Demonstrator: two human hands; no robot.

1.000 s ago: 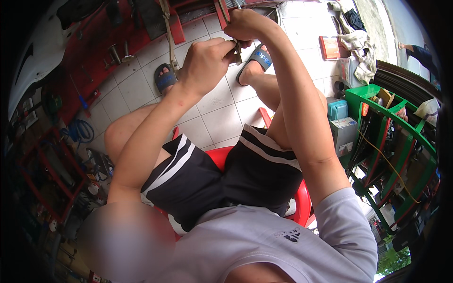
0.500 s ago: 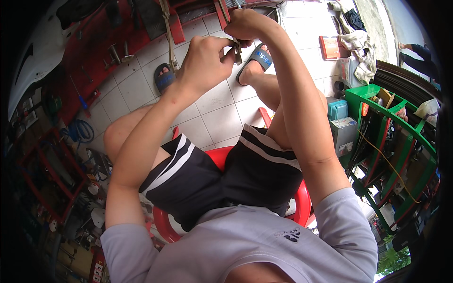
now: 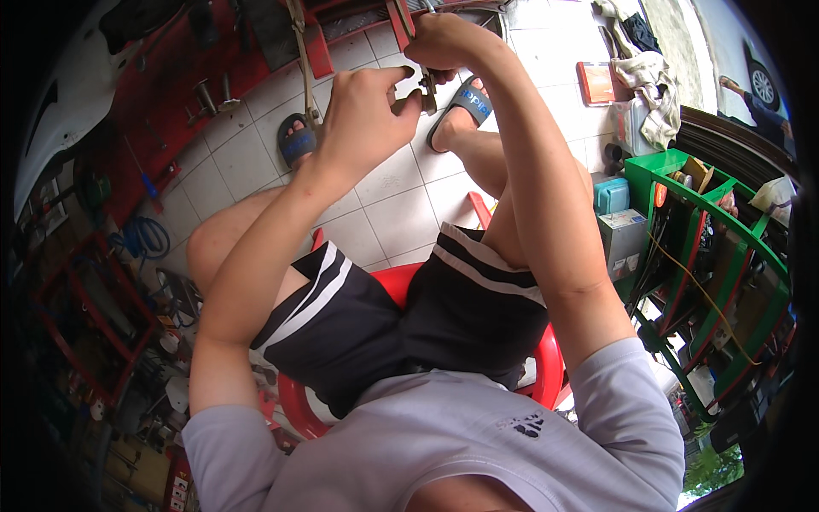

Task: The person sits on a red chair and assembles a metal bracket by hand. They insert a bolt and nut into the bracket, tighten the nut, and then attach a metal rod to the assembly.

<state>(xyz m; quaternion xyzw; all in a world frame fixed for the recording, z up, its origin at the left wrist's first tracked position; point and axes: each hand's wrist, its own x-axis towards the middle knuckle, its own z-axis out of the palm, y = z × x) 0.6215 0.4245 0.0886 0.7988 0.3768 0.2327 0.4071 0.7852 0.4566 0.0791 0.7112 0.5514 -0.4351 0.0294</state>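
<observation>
My left hand (image 3: 368,118) is at the upper middle, its thumb and forefinger apart with a gap between them. Just right of those fingertips hangs a small metal bracket (image 3: 429,101) with what looks like a bolt through it. The fingertips look dark and smudged. Above the bracket, my right hand (image 3: 444,43) is closed, with its fingers curled underneath and mostly hidden. A silver rod end (image 3: 428,6) shows past its knuckles; whether the hand grips that rod or the bracket's upper part cannot be made out.
A red metal frame (image 3: 321,53) and a hanging strap-like bar (image 3: 304,60) stand ahead. Bolts (image 3: 205,96) lie on a red surface at the left. To the right are a green rack (image 3: 708,200), a grey box (image 3: 621,239) and an orange-red box (image 3: 595,84). I sit on a red chair (image 3: 550,367).
My left thumb and forefinger have come off the bracket and spread, and that hand has shifted slightly left. The right hand has barely moved.
</observation>
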